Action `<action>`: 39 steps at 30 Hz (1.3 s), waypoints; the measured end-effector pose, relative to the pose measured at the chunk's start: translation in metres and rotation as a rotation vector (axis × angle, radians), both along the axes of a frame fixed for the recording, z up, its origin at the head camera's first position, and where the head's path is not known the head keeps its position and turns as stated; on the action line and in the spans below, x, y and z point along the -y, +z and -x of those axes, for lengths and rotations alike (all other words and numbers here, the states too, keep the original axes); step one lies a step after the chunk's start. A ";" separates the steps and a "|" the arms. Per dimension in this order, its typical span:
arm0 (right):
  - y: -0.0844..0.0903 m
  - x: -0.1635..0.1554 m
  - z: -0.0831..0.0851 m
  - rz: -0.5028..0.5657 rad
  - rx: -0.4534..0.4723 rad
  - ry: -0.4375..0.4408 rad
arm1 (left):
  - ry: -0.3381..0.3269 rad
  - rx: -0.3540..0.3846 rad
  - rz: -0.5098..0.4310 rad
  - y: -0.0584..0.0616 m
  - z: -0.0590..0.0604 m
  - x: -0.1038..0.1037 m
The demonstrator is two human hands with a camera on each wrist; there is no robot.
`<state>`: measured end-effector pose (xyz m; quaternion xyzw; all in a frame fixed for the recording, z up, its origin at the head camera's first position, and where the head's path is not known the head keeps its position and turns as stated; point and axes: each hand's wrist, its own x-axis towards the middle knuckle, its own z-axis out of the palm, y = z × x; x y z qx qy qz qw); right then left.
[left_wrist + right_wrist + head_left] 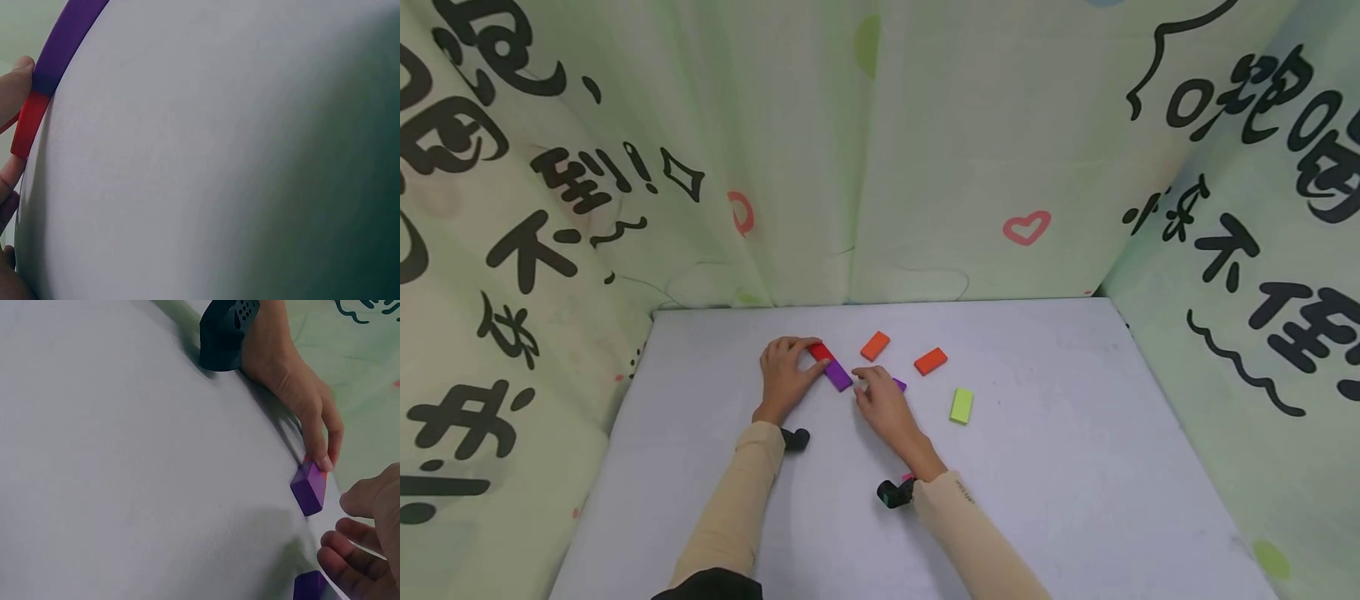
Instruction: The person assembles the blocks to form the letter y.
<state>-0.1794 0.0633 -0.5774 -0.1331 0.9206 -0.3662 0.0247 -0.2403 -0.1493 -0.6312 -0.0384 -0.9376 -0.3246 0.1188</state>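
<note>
My left hand (785, 368) pinches a red block (820, 352) on the white table. Its thumb lies near the seam where the red block meets a purple block (838, 375) end to end, as the left wrist view also shows. Just right of that row, my right hand (886, 407) hovers with its fingers loosely bent and nothing between them. A second purple block (899, 384) is partly hidden behind the right hand; in the right wrist view this purple block (309, 585) sits at the bottom edge, below the fingers.
Two orange blocks (875, 345) (931, 361) lie farther back, and a lime green block (961, 406) is to the right. Something pink (907, 477) shows partly by the right wrist. A printed curtain (925, 167) hangs behind the table (1075, 467).
</note>
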 end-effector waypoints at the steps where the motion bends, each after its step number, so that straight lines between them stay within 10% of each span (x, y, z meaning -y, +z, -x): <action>1: 0.000 -0.002 0.001 -0.004 -0.011 -0.005 | -0.001 0.003 0.001 -0.001 0.000 0.000; 17: -0.006 -0.021 0.034 -0.123 -0.177 -0.038 | -0.010 0.017 -0.025 0.001 0.000 0.002; 39: -0.007 -0.026 0.062 -0.221 -0.016 -0.032 | -0.057 -0.015 -0.035 0.002 -0.003 0.003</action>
